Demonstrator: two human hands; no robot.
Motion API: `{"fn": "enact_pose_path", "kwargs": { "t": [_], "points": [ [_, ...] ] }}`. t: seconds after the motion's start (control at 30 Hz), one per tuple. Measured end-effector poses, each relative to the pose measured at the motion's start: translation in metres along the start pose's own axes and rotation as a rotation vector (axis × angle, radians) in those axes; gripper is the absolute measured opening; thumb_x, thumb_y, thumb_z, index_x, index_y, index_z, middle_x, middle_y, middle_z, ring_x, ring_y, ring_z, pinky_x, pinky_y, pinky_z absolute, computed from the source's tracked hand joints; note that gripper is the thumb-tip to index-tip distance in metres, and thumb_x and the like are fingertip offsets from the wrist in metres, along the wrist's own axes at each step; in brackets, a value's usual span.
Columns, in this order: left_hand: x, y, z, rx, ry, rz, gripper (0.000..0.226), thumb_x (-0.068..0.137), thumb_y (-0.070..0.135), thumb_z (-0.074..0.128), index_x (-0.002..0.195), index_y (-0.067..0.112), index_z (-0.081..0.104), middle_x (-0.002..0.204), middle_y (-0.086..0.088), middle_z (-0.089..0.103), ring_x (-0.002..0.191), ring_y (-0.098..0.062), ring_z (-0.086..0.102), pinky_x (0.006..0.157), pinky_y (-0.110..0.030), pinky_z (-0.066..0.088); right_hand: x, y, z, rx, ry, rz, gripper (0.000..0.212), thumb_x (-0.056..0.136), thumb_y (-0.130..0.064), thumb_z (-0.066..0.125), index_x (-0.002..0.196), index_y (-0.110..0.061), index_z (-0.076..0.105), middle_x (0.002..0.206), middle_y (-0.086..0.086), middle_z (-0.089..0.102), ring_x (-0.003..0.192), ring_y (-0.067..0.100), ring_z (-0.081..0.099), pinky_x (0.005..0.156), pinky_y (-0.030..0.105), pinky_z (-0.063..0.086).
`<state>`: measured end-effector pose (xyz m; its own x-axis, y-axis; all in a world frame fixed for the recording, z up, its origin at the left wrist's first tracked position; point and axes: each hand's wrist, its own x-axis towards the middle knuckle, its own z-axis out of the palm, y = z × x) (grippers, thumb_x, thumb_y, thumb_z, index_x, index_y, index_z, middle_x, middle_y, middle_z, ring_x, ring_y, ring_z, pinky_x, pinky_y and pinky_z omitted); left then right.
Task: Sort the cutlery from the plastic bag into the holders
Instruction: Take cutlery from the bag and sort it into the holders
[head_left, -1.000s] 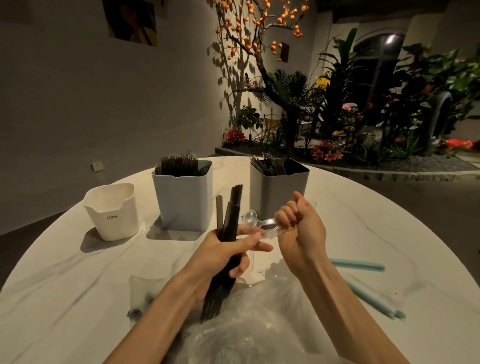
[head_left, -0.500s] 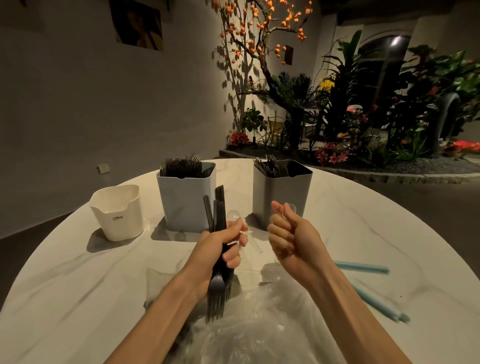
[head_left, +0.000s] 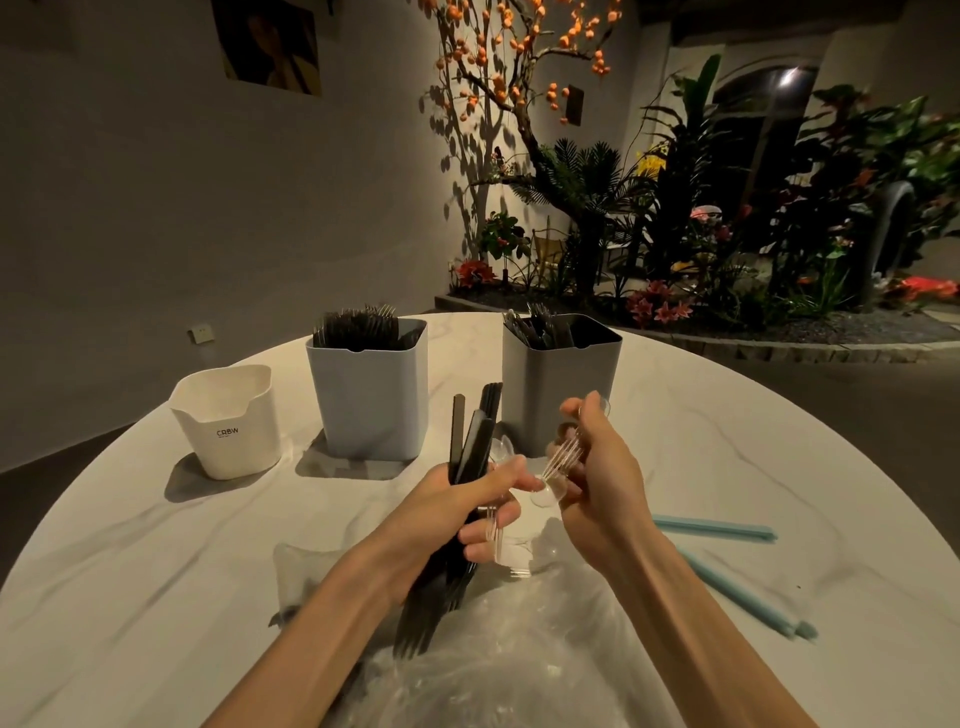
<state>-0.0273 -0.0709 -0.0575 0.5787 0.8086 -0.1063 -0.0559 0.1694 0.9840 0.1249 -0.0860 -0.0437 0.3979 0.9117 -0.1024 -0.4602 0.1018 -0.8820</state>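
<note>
Left hand (head_left: 467, 512): grips a bundle of black cutlery (head_left: 470, 457), matte, handles up, tines down over the crumpled plastic bag (head_left: 498, 670). Right hand (head_left: 597, 483), just beside: pinches a clear fork (head_left: 563, 454). Holders beyond both: white holder (head_left: 228, 421), pale-blue holder (head_left: 371, 395), grey holder (head_left: 561, 384).

holders (head_left: 560, 384) behind bag (head_left: 498, 660), on table (head_left: 130, 571)

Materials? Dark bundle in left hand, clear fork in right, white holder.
Dark cutlery: likely matte black plastic; thin flat handles, dull sheen.
Clear fork: transparent glossy plastic, see-through tines.
White holder: looks like smooth moulded plastic; could be ceramic.
</note>
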Motion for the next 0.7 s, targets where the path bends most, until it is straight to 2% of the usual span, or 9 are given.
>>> {"fn": "enact_pose_path", "kwargs": {
  "t": [0.1,0.17,0.23,0.33,0.4,0.5,0.57,0.63,0.7],
  "points": [
    [0.002,-0.001,0.002,0.024,0.001,0.007,0.041,0.088,0.041,0.071,0.105,0.003,0.073,0.06,-0.003,0.045,0.042,-0.008,0.034,0.043,-0.02,0.037,-0.004,0.001,0.002,-0.121,-0.049,-0.148,0.035,0.105,-0.041,0.044,0.096,-0.011,0.058,0.066,0.002,0.042,0.047,0.006,0.035,0.041,0.017,0.032],
    [0.002,-0.001,0.001,0.011,0.077,0.028,0.036,0.09,0.036,0.072,0.101,0.003,0.074,0.061,-0.004,0.048,0.041,-0.008,0.036,0.042,-0.019,0.039,-0.006,0.002,0.004,-0.254,-0.048,-0.237,0.036,0.104,-0.041,0.046,0.092,-0.01,0.061,0.063,0.001,0.048,0.049,0.008,0.044,0.045,0.016,0.04],
    [0.002,-0.001,-0.001,-0.054,0.163,0.05,0.032,0.091,0.031,0.072,0.098,0.0,0.073,0.062,-0.004,0.053,0.041,-0.008,0.038,0.042,-0.019,0.039,-0.005,0.0,0.005,-0.328,-0.007,-0.306,0.038,0.104,-0.04,0.046,0.086,-0.013,0.065,0.074,-0.002,0.06,0.066,0.008,0.056,0.059,0.017,0.048],
    [0.003,0.001,-0.008,-0.092,0.244,0.046,0.029,0.092,0.024,0.072,0.098,-0.004,0.072,0.063,-0.005,0.054,0.041,-0.008,0.038,0.041,-0.019,0.039,0.002,-0.009,-0.003,-0.326,0.078,-0.455,0.042,0.106,-0.037,0.042,0.081,-0.013,0.068,0.088,0.001,0.069,0.089,0.011,0.063,0.082,0.024,0.049],
    [0.003,0.0,-0.009,-0.028,0.243,0.027,0.028,0.093,0.023,0.072,0.096,-0.004,0.072,0.063,-0.005,0.054,0.042,-0.009,0.038,0.041,-0.02,0.04,0.004,-0.013,-0.012,-0.456,0.039,-0.631,0.039,0.107,-0.031,0.04,0.082,-0.012,0.063,0.083,0.002,0.067,0.081,0.003,0.063,0.076,0.017,0.051],
    [0.003,-0.002,-0.007,0.058,0.209,0.018,0.027,0.094,0.022,0.071,0.095,-0.005,0.072,0.057,-0.002,0.053,0.041,-0.009,0.037,0.041,-0.022,0.038,0.005,-0.006,-0.017,-0.929,-0.159,-0.881,0.026,0.106,-0.029,0.041,0.09,-0.019,0.059,0.085,-0.01,0.062,0.083,-0.006,0.059,0.071,0.009,0.047],
    [0.004,-0.002,-0.005,0.046,0.22,0.019,0.024,0.096,0.019,0.068,0.091,-0.004,0.069,0.055,-0.002,0.052,0.04,-0.009,0.035,0.041,-0.022,0.037,0.003,0.003,-0.015,-1.141,-0.27,-0.925,0.026,0.104,-0.043,0.043,0.1,-0.025,0.061,0.093,-0.017,0.063,0.085,-0.004,0.061,0.071,0.012,0.049],
    [0.004,0.0,-0.005,-0.012,0.251,0.008,0.021,0.097,0.018,0.066,0.09,-0.001,0.063,0.055,-0.002,0.051,0.039,-0.008,0.035,0.039,-0.021,0.038,0.0,0.01,-0.013,-1.343,-0.326,-0.915,0.048,0.096,-0.07,0.034,0.104,-0.032,0.061,0.099,-0.02,0.061,0.084,0.002,0.06,0.074,0.019,0.05],
    [0.003,0.002,-0.008,-0.04,0.252,0.0,0.024,0.095,0.023,0.069,0.09,0.002,0.059,0.052,0.002,0.048,0.039,-0.007,0.035,0.039,-0.02,0.038,0.0,0.012,-0.013,-1.498,-0.337,-0.907,0.063,0.089,-0.083,0.023,0.1,-0.033,0.061,0.096,-0.019,0.058,0.079,0.005,0.058,0.073,0.021,0.049]
  ]
}}
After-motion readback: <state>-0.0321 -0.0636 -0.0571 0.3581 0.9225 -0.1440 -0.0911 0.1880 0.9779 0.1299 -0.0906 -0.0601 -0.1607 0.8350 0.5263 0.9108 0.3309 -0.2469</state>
